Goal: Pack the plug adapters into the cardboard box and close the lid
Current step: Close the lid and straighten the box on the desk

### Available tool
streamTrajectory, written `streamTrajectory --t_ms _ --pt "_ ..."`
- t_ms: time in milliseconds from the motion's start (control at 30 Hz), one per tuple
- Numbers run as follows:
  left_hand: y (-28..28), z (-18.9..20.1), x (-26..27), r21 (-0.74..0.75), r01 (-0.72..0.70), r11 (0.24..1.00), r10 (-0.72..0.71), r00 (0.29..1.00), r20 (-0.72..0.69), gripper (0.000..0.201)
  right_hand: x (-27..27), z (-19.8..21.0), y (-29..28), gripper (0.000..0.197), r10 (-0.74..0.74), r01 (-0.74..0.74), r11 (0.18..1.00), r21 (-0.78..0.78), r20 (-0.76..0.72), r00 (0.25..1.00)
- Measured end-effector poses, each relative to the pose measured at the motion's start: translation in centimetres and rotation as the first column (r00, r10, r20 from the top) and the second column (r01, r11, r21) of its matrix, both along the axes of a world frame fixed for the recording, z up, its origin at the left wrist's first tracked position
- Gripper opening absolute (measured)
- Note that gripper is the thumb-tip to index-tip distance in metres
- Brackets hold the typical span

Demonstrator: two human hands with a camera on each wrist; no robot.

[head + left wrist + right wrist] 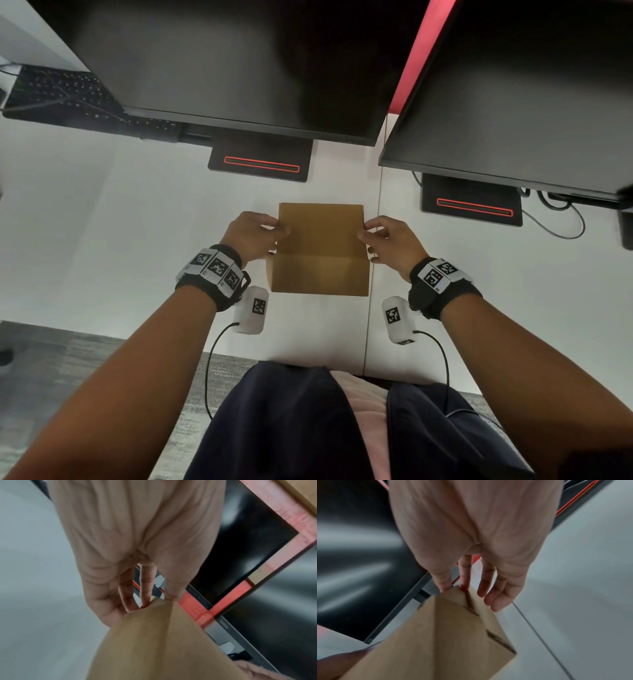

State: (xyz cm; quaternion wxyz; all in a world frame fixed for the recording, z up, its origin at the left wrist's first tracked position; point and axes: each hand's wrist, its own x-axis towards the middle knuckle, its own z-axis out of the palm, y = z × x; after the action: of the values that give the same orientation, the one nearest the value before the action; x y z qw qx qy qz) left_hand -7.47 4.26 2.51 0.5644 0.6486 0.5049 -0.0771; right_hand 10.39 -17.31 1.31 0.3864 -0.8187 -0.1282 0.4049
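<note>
From the head view, a white desk ran under two dark monitors, each on a black stand base with a red-lit slot; a black keyboard lay far left of the cardboard box, and grey carpet showed at the desk's near edge. The cardboard box sat on the desk just in front of the nearer stand base, its lid raised toward the monitors. The left hand pinched the lid's left edge, thumb and fingers closed on the board. The right hand pinched the lid's right edge the same way. No plug adapters could be made out; the inside of the box was hidden behind the lid.

From the left wrist view, blurred, the left hand had its fingertips drawn together on a corner of the brown cardboard, the thumb pressed to it from the other side. Monitor bezels and a red panel lay beyond the box.

From the right wrist view, the right hand clamped the box's top corner between thumb and forefinger; the remaining fingers hung slightly spread, just beside the cardboard. Pale desk lay right of the box, a dark monitor left of it.
</note>
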Motion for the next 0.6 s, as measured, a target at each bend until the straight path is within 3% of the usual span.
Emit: streamTrajectory --t_ms 167,367,467,600 --pt "-0.5 0.7 0.9 0.119 0.102 0.988 -0.094 0.993 -0.067 0.035 -0.2 0.6 0.9 0.034 0.027 -0.025 0.999 -0.036 0.052 0.998" --pt "-1.7 0.0 1.0 0.149 0.130 0.980 -0.106 0.981 -0.161 0.034 -1.0 0.4 0.4 0.035 0.033 -0.031 0.997 -0.064 0.030 0.999" --pt "-1.7 -0.1 0.9 0.100 0.100 0.990 -0.081 0.981 -0.176 0.048 -1.0 0.2 0.4 0.040 -0.016 0.016 0.997 -0.082 0.000 1.000" --pt "-1.0 0.0 0.4 -0.102 0.016 0.995 -0.034 0.985 -0.171 0.057 -0.7 -0.1 0.5 0.031 -0.086 0.075 0.988 -0.137 -0.079 0.993"
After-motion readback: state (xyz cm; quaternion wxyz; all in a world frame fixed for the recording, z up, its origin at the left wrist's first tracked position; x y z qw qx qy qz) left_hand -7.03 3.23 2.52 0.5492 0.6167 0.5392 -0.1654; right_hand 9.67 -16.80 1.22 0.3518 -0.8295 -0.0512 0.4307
